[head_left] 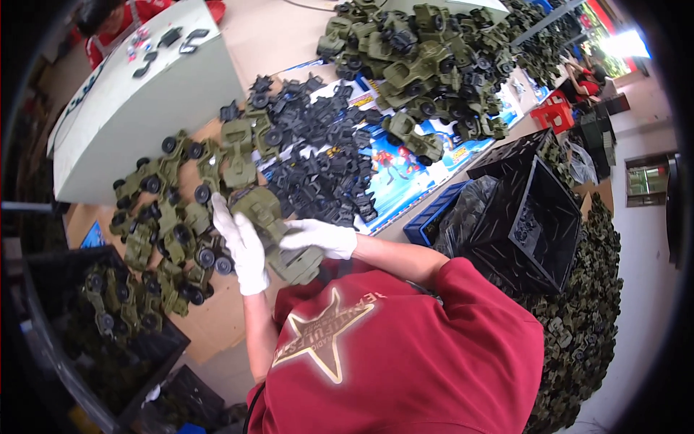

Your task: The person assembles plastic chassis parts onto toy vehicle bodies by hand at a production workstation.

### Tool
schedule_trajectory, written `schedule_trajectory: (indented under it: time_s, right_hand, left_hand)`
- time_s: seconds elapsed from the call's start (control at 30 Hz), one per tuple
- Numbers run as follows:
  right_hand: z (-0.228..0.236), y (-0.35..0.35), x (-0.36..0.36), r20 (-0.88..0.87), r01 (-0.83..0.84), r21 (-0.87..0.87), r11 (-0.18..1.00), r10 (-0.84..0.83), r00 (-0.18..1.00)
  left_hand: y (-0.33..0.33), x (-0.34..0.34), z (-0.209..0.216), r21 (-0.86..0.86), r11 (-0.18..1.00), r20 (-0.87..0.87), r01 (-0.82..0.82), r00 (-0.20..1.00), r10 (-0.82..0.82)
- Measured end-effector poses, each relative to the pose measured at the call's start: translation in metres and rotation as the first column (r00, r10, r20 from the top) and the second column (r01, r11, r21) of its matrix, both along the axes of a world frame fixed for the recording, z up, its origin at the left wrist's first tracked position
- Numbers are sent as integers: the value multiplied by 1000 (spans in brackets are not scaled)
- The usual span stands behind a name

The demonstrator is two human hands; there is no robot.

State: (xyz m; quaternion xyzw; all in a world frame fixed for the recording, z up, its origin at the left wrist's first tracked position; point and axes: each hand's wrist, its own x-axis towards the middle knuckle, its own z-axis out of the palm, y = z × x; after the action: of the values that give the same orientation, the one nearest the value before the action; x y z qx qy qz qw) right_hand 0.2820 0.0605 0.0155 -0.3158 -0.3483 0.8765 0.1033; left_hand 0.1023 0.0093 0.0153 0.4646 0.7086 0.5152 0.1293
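Note:
An olive-green toy vehicle (295,266) is tilted between my white-gloved hands, close to my chest. My right hand (318,238) is closed on its right side, with the fingers reaching over the body. On the other side my left hand (244,249) lies along the toy with its fingers stretched out, not wrapped round it. Beyond the hands sits a pile of small black plastic parts (314,173). To the left are several green toy vehicles with black wheels (170,224), lying jumbled on brown cardboard (217,318).
A large heap of green toy vehicles (426,65) rises at the far side. A black crate (535,224) stands on the right beside a blue crate (434,213). At the far left, a person (116,22) is by a white table (144,94). Another bin (155,347) is at the lower left.

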Motion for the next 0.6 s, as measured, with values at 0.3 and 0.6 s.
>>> schedule_trajectory:
  time_s: [0.3, 0.6]
  right_hand:
    - [123, 230, 189, -266, 583, 773, 250, -707, 655]
    - [67, 235, 151, 91, -102, 995, 6, -502, 860]
  left_hand:
    - [-53, -27, 2, -159, 987, 181, -35, 981, 63]
    - [-72, -34, -6, -279, 872, -601, -402, 781, 168]
